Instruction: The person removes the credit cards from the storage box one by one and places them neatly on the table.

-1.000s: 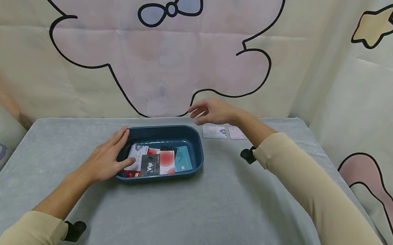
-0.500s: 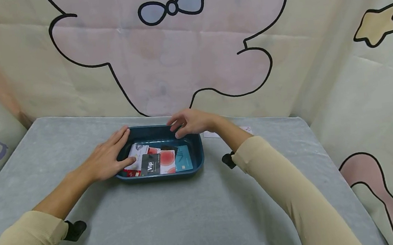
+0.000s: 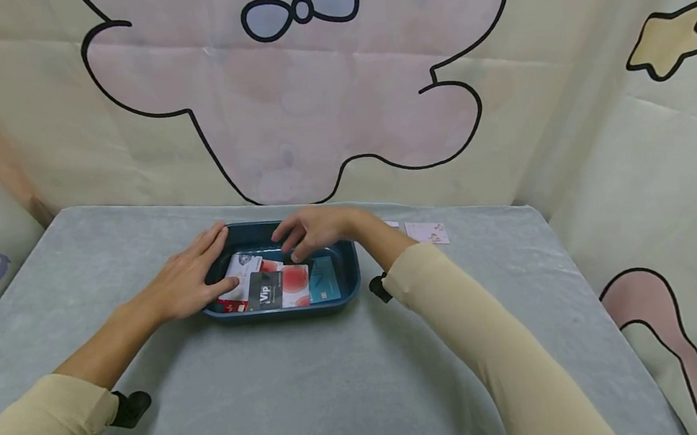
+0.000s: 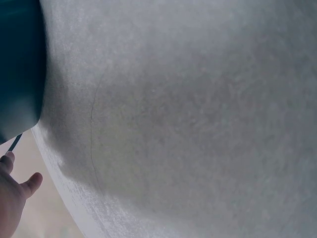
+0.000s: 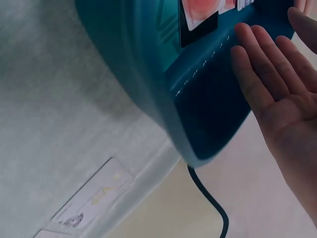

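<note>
Plastic cards [image 3: 278,284] in the dark-blue rectangular tray [image 3: 345,276] might have scattered if the open-fingered right hand [image 3: 311,231], reaching from 2 o'clock, snagged several while the flat left hand [image 3: 189,280] steadied its rim.

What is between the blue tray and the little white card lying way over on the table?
Another white card, partly hidden by the right arm, lies between the blue tray and the white card, in the head view.

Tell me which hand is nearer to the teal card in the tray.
Right. The right hand hovers over the tray's far side, fingertips just above the teal card. The left hand rests on the tray's opposite, left end, thumb on a white card.
</note>
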Demonstrator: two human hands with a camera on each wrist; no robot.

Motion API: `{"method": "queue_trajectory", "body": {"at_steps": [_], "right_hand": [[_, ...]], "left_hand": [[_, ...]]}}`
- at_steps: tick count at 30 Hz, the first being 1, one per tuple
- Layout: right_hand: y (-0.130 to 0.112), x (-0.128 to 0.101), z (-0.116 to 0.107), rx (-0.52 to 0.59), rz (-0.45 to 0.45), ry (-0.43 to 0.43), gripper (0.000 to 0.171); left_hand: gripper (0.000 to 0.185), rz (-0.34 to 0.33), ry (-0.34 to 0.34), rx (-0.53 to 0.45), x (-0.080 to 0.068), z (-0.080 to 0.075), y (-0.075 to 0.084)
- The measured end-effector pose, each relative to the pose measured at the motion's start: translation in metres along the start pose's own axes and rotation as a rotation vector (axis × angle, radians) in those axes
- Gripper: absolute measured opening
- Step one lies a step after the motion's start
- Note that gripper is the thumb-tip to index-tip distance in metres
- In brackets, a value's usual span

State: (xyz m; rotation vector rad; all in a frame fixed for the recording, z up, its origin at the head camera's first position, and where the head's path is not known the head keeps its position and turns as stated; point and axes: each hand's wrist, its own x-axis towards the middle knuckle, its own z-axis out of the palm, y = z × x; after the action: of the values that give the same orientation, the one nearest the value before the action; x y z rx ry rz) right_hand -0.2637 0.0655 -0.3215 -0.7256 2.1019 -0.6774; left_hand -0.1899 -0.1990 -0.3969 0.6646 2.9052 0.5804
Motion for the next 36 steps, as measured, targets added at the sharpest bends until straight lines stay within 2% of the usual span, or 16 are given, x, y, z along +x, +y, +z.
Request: {"method": "queue_trajectory", "body": {"at_steps": [10,17,36], "right_hand": [[-0.004,0.023,0.01,0.03,0.025,-0.063,0.053],[-0.008,0.033,0.016,0.05,0.034,-0.076,0.052],[-0.019,0.039,0.024,-0.08,0.045,-0.117,0.053]], "left_hand": [[0.09,0.012,0.004,0.01,-0.001,-0.001,-0.001],[0.09,0.016,0.001,0.013,0.0,0.0,-0.002],[0.09,0.021,0.011,0.012,0.0,-0.001,-0.003]]}}
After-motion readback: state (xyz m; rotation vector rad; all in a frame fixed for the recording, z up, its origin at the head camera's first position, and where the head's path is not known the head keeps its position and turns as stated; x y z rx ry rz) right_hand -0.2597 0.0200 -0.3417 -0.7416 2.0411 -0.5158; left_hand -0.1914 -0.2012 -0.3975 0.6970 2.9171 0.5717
